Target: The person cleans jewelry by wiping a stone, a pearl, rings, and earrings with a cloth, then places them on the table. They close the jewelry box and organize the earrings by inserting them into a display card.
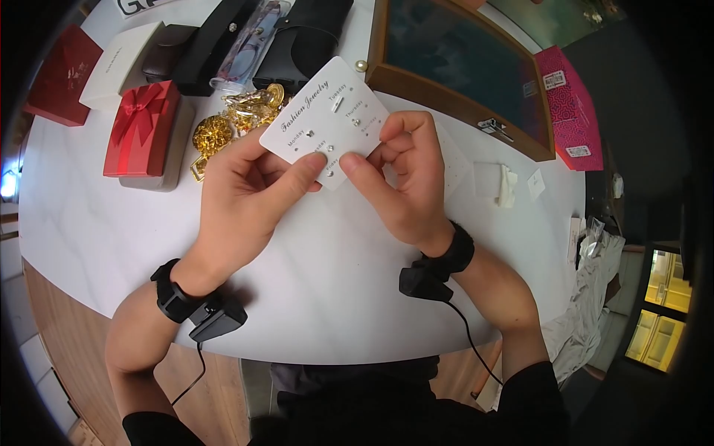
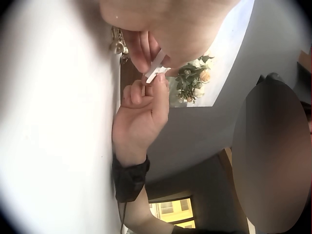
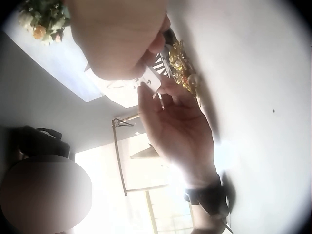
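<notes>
A white card (image 1: 318,111) printed "Fashion Jewelry", with small studs and weekday names, is held tilted above the table in the head view. The left hand (image 1: 249,197) pinches its lower left edge, thumb on the printed face. My right hand (image 1: 405,175) pinches the lower right edge, thumb tip near the lowest stud. The two thumbs lie close together, apart. In the left wrist view the card (image 2: 157,73) shows nearly edge-on between the hands; the right wrist view shows the card (image 3: 151,80) partly hidden by fingers.
Gold jewelry (image 1: 216,135) lies behind the left hand, beside a red box with a bow (image 1: 140,134). Dark cases (image 1: 305,41) stand at the back. A brown glass-topped box (image 1: 461,100) is at the back right, with a pink box (image 1: 569,111) beyond. Small clear packets (image 1: 487,181) lie right.
</notes>
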A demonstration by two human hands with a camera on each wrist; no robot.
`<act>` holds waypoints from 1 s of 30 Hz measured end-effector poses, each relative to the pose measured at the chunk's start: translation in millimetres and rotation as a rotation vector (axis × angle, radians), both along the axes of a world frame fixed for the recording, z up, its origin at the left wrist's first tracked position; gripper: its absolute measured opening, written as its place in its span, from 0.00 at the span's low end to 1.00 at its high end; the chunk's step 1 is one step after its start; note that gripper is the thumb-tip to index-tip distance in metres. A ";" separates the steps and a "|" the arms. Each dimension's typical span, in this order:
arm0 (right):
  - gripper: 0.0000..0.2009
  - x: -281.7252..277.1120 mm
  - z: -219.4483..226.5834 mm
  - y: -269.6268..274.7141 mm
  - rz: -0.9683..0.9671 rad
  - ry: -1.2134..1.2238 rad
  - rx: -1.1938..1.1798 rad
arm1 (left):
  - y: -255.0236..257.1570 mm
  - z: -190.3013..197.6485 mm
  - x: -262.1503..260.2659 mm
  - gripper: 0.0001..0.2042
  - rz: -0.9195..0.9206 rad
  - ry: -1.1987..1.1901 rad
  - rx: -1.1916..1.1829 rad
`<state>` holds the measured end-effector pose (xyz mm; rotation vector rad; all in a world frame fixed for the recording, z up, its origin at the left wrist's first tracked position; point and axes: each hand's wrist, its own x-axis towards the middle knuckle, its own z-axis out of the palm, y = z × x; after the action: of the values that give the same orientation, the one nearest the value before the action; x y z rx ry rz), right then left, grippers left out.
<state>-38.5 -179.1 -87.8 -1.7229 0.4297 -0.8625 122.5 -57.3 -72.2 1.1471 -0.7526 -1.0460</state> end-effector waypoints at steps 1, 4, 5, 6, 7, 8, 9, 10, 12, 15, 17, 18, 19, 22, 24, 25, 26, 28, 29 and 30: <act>0.18 0.5 -0.3 0.3 -0.005 -0.003 0.006 | 0.1 0.0 -0.2 0.14 -0.003 0.005 0.000; 0.18 0.9 -1.0 0.5 -0.006 -0.013 0.028 | 0.7 -0.7 -1.7 0.14 -0.001 -0.004 -0.007; 0.18 0.7 -0.8 0.3 -0.002 -0.021 0.042 | 0.3 -0.2 -2.1 0.14 -0.002 -0.004 -0.008; 0.18 0.7 -0.4 0.1 -0.002 -0.021 0.042 | 0.2 0.5 -2.2 0.14 0.001 -0.002 -0.011; 0.18 0.9 0.1 0.1 0.000 -0.019 0.048 | 0.3 1.0 -2.2 0.14 0.004 0.000 -0.012; 0.18 1.1 0.5 0.0 0.002 -0.017 0.054 | 0.6 1.2 -2.0 0.14 0.005 0.000 -0.012; 0.18 1.3 0.7 0.1 0.003 -0.017 0.055 | 0.7 1.3 -1.8 0.14 0.005 -0.007 -0.009; 0.18 1.4 0.8 0.3 0.005 -0.023 0.068 | 0.6 1.1 -1.9 0.14 0.003 -0.014 -0.006; 0.18 1.1 1.2 0.4 0.006 -0.028 0.081 | 0.4 -0.3 -1.7 0.14 0.001 -0.007 -0.009; 0.18 1.4 2.2 0.6 0.011 -0.029 0.114 | 0.4 0.0 -1.6 0.14 0.005 0.002 -0.010; 0.18 0.0 3.4 -0.1 0.021 -0.010 0.141 | 0.1 -0.3 -1.9 0.14 0.006 0.006 -0.011; 0.18 -0.8 3.5 -0.2 0.020 -0.009 0.140 | 0.2 -0.7 -1.6 0.15 0.004 0.008 -0.012; 0.17 -1.2 3.6 -0.1 0.020 -0.007 0.156 | 0.6 -0.8 -1.0 0.15 0.003 0.010 -0.012; 0.16 -1.0 7.9 2.7 0.023 -0.040 0.213 | 1.2 0.0 0.4 0.15 -0.004 -0.019 -0.001; 0.16 -1.9 8.6 2.7 0.027 -0.075 0.254 | 1.0 -0.2 -0.1 0.15 -0.004 -0.008 -0.003; 0.15 -3.3 6.6 1.3 0.042 -0.054 0.210 | 1.0 -0.1 -0.1 0.15 -0.002 0.003 -0.004; 0.15 -3.8 4.8 0.5 0.057 -0.033 0.165 | 1.1 0.4 0.1 0.15 -0.001 0.002 -0.004; 0.15 -3.4 1.7 0.1 0.053 -0.036 0.155 | 0.4 1.1 -0.3 0.15 -0.001 0.016 -0.004; 0.15 -3.3 1.0 0.1 0.047 -0.039 0.144 | -0.1 0.7 -0.8 0.15 -0.001 0.017 -0.004; 0.15 -2.9 1.4 0.4 0.047 -0.038 0.144 | -0.4 0.2 -1.1 0.15 0.003 0.022 -0.012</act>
<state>-41.4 -178.7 -86.4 -1.5757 0.4141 -0.8100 121.4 -57.7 -71.9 1.1249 -0.7381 -1.0488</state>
